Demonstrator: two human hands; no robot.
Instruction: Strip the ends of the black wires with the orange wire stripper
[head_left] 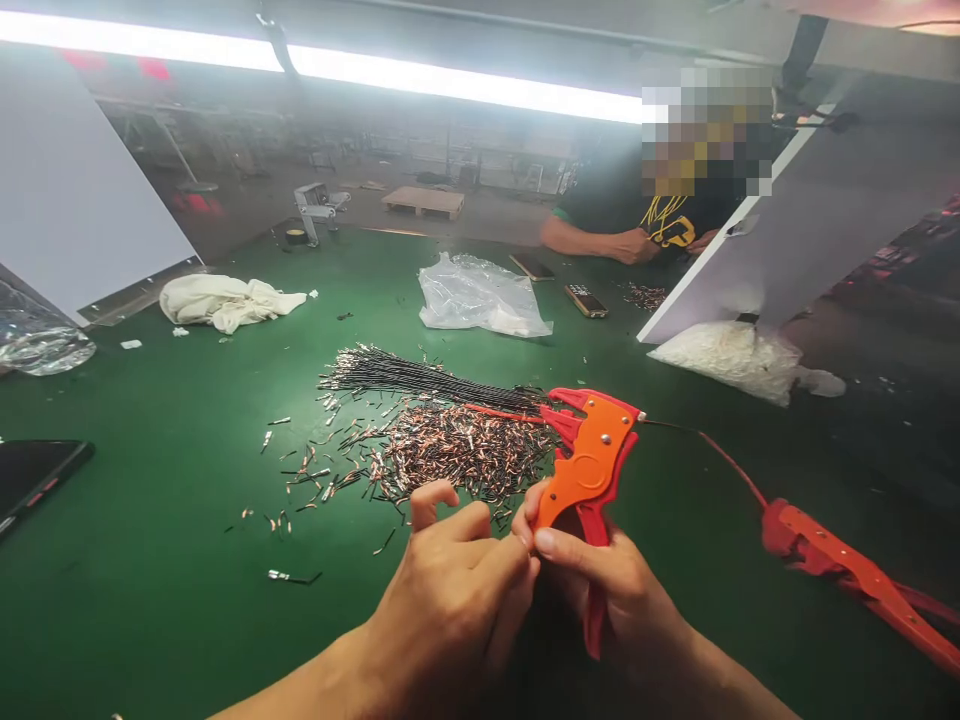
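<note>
My right hand (626, 580) is closed around the handles of an orange and red wire stripper (589, 465), its jaws pointing left. Curled beside it, my left hand (457, 575) has its fingertips against the fingers of my right; whatever they may pinch is hidden. Beyond my hands lies a heap of short wire offcuts (465, 450), black with bare copper and silvery ends. Behind that heap stretches a bundle of black wires (420, 378) with metal terminals at the left end. The stripper's jaws overlap the bundle's right end in view.
A second wire stripper (847, 560) lies on the green table at right. Farther back are a clear plastic bag (480, 295), a white cloth (229, 303), a filled bag (735, 355) and a phone (585, 301). A dark device (37, 475) sits at left. Another person (600, 220) works opposite.
</note>
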